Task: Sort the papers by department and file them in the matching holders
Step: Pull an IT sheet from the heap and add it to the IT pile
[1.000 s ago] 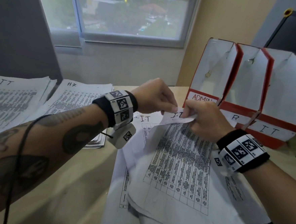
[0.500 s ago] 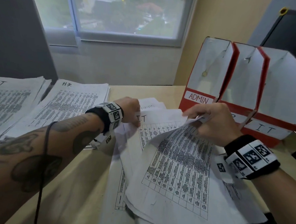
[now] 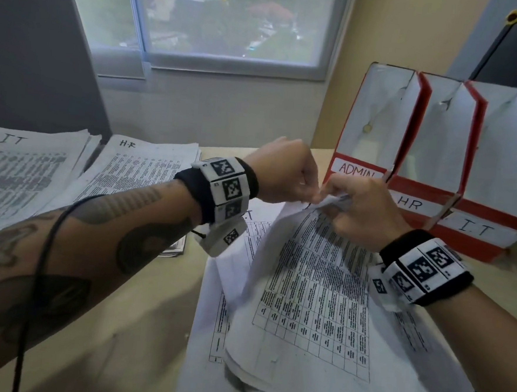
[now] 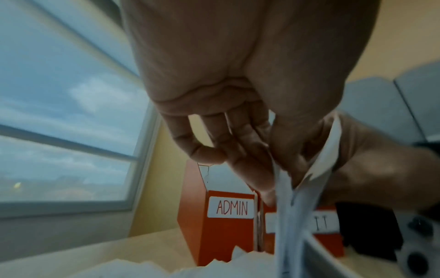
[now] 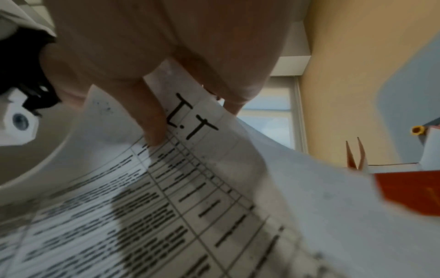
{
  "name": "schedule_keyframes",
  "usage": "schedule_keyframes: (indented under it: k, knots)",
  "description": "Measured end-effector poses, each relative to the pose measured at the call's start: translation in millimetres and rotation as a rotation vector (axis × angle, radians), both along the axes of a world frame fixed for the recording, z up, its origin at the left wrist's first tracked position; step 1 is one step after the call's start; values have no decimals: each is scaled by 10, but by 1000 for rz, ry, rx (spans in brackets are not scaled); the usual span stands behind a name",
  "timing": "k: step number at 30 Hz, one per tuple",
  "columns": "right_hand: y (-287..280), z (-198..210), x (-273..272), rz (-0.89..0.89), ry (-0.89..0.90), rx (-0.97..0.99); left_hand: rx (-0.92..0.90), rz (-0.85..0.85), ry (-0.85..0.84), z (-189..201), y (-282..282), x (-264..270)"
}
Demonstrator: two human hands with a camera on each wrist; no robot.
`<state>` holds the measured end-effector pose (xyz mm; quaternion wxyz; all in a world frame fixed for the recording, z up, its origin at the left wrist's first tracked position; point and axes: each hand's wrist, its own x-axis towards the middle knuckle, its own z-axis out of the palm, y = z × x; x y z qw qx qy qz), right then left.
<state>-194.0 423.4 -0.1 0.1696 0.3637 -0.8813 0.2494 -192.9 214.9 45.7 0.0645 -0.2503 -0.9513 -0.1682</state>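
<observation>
A printed sheet marked I.T [image 3: 314, 291] is lifted by its top edge off a loose heap of papers [image 3: 211, 330] on the desk. My right hand [image 3: 339, 201] pinches that crumpled top edge; in the right wrist view its fingers [image 5: 154, 120] sit beside the I.T heading [image 5: 190, 116]. My left hand [image 3: 308, 188] pinches the same edge from the left, thumb and fingers closed on the paper [image 4: 285, 206]. Three red and white holders stand behind: ADMIN [image 3: 356, 172], HR [image 3: 412, 203], I.T [image 3: 478, 229].
Two sorted piles lie at the left of the desk, one headed IT [image 3: 14, 172] and one headed H.R [image 3: 143, 169]. A window [image 3: 226, 25] and wall are behind. Bare desk [image 3: 139, 310] shows between the piles and the heap.
My left hand had dropped to a lower sheet in the heap; it has now come back up to the top edge beside the right hand. The right hand kept its hold throughout.
</observation>
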Motion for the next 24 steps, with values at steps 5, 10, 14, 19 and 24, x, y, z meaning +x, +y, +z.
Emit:
schedule_keyframes:
  k: [5,10,14,19,24]
  knots:
    - [129,-17,59,-70,-36,-82,255,103,-292,-162,-249,-107]
    - [270,-16,94,20,14,-50,-421,398,-418,-637,-674,-263]
    - [250,-10,111,50,1,-44,-306,454,-385,-719,-710,-277]
    - [196,-44,92,60,0,-24,-255,460,-425,-774,-673,-273]
    - [158,-38,103,69,2,-12,-245,408,-434,-815,-629,-266]
